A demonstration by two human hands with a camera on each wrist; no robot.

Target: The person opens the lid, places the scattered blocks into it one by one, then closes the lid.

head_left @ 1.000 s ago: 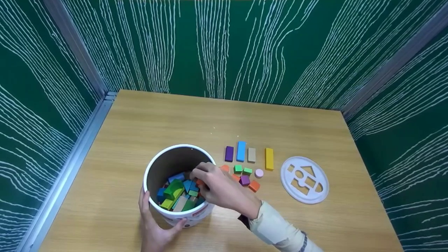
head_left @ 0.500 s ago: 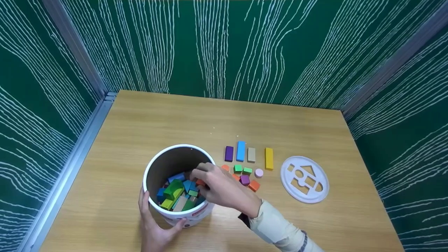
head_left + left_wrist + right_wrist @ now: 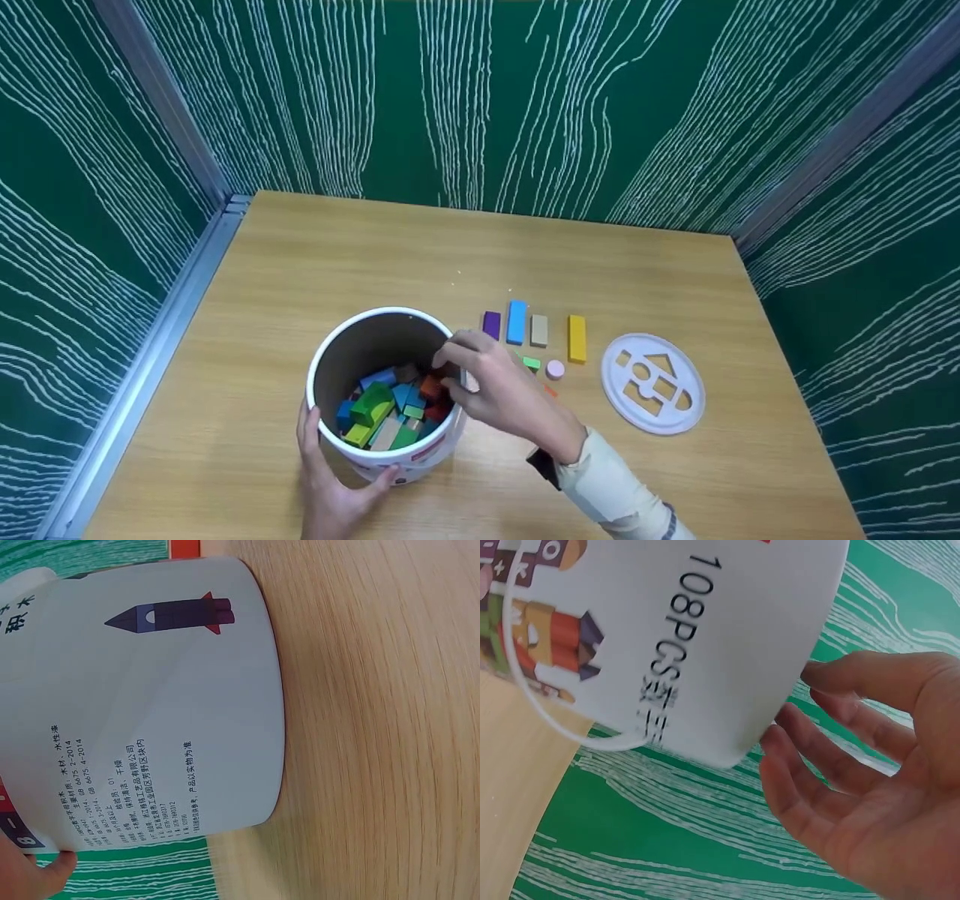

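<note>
A round white bucket stands on the table, with coloured wooden blocks inside, among them a green block and an orange-red block. My left hand holds the bucket's near left side, thumb in front and fingers along the wall. In the left wrist view only part of the left hand shows beside the printed wall. Over the right rim is my right hand, fingers loosely bent, tips just inside the mouth. No block shows between its fingers; in the right wrist view the bucket's edge partly hides the fingertips.
Loose blocks lie right of the bucket: a blue bar, a yellow bar, a beige block and a pink cylinder. Farther right is a white lid with shaped holes. Green walls enclose the table.
My right hand has risen from among the blocks and shifted right to the rim, uncovering orange-red blocks inside and covering several on the table. The left hand stays in place.
</note>
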